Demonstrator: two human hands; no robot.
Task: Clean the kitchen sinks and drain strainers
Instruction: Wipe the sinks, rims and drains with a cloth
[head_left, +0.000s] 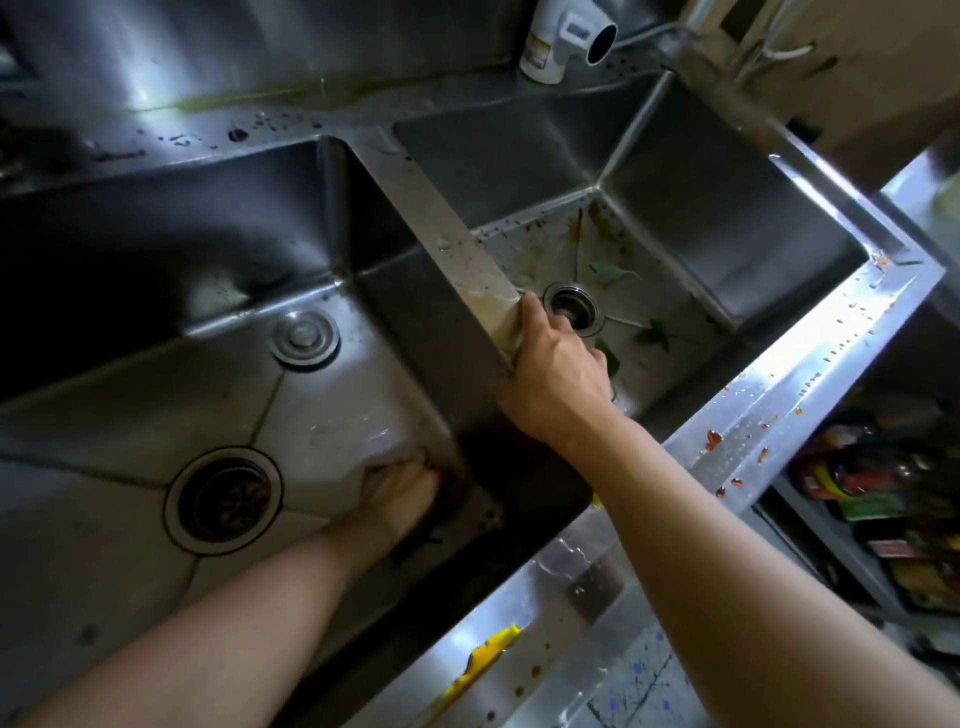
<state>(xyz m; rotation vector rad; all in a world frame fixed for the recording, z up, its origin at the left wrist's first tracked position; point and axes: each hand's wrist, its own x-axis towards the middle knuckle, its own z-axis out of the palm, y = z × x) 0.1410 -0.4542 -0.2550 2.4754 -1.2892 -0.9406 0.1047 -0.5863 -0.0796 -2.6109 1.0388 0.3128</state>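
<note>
Seen from the head camera, a steel double sink fills the frame. The left basin (130, 405) has a drain strainer (223, 499) and a round metal cap (305, 338). My left hand (402, 491) is down at the basin's floor by the right wall, fingers curled on a dark scrubbing pad (418, 540) that is mostly hidden under it; a soapy film lies beside it. My right hand (556, 364) grips the divider (447, 234) between the basins, fingers over its far side. The right basin (727, 208) has an open drain (574, 306), green leaf scraps (654, 332) and brown grime.
A white tap fitting (561, 36) stands on the back ledge. The front rim (779, 395) carries red sauce drops (714, 441) and a yellow scrap (485, 662). Packaged goods sit on a shelf (883, 493) at the lower right.
</note>
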